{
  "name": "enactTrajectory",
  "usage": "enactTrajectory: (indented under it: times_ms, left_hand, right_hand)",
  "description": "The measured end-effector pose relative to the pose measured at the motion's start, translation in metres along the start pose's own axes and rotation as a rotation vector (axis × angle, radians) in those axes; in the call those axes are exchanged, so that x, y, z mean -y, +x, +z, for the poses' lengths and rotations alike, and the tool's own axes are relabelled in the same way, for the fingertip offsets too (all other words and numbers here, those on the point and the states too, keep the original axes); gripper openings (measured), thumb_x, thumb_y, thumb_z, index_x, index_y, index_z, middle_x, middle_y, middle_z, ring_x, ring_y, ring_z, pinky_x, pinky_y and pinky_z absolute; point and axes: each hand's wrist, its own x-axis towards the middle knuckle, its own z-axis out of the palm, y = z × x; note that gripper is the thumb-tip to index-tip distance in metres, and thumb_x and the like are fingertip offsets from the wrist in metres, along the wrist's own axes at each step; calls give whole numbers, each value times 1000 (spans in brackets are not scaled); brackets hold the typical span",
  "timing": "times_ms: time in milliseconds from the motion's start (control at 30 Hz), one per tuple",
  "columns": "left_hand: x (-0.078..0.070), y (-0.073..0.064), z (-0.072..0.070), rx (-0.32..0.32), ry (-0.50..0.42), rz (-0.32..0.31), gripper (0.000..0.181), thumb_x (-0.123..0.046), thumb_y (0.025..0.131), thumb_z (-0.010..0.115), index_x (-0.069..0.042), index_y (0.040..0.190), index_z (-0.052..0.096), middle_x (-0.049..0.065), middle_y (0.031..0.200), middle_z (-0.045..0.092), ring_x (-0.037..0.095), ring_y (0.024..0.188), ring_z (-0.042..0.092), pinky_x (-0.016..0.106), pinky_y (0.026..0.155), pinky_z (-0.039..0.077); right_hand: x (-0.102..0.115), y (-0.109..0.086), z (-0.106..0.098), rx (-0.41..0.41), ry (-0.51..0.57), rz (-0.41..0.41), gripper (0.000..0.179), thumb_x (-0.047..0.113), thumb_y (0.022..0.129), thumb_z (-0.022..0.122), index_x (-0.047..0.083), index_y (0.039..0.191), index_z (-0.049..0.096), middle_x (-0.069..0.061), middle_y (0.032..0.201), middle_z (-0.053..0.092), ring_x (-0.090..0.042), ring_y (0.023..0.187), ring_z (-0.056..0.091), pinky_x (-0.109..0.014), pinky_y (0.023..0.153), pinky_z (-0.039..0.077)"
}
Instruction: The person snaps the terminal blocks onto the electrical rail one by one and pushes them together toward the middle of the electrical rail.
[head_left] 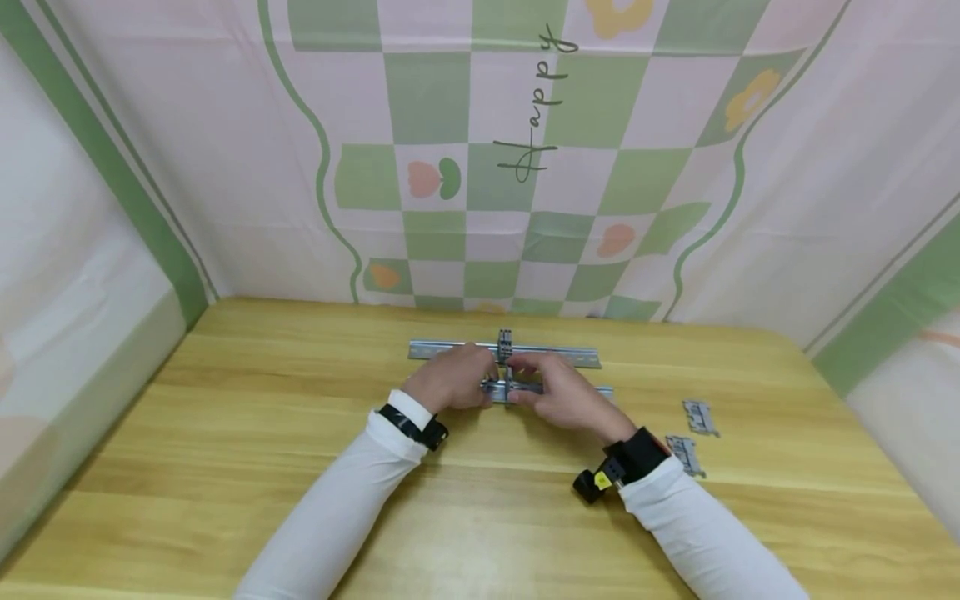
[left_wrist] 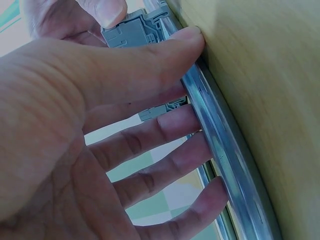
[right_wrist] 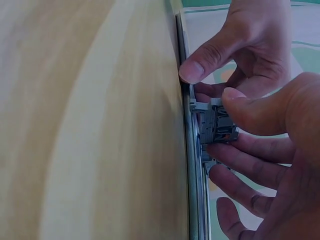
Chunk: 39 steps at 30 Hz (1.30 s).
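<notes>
A metal DIN rail (head_left: pixel 604 392) lies across the table in front of the person. My left hand (head_left: pixel 453 377) holds it, thumb along the near edge and fingers at the far edge in the left wrist view. Just to the right, my right hand (head_left: pixel 564 393) pinches a grey terminal block (right_wrist: pixel 216 122) between thumb and fingers. That block stands upright at the rail, its foot against the rail's profile. Behind lies a second DIN rail (head_left: pixel 577 357), with several grey terminal blocks (head_left: pixel 505 340) mounted near its middle.
On the right of the wooden table (head_left: pixel 225 467) lie two loose terminal blocks, one farther back (head_left: pixel 701 417) and another terminal block (head_left: pixel 684 455) close to the right wrist. A patterned cloth (head_left: pixel 435 100) hangs behind the table and at its sides.
</notes>
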Motion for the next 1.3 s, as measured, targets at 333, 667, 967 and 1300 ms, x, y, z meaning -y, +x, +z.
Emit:
enactTrajectory:
  times_ms: [333,667,967,1300]
  left_hand:
    - [-3,-1,-2,16,22,-13,17,-17,86,81,-11,102,80,-3,92,68,13,74,57,28,65,50]
    - [-4,-3,-1,12,8,-17,15,-15,87,81,-10,101,80,-3,90,69,13,72,56,27,64,49]
    - [-3,-1,0,14,15,-25,20,-17,87,81,-10,105,80,-1,98,72,12,75,59,28,67,51]
    - [-2,-1,0,12,18,-24,18,-17,87,81,-10,104,80,-3,94,70,12,73,57,27,64,49]
  right_hand:
    - [0,1,3,-23,-11,8,41,7,92,74,-5,129,63,-14,118,68,-31,109,63,-50,94,51]
    - [3,0,4,-34,-43,25,41,8,91,75,-4,128,63,-14,116,68,-32,110,63,-52,94,51]
    - [4,0,5,-39,-76,41,42,9,90,77,-3,127,64,-13,115,69,-31,110,62,-51,95,50]
    - [5,1,6,-49,-106,20,42,10,89,78,-2,127,65,-13,115,69,-32,110,62,-52,95,50]
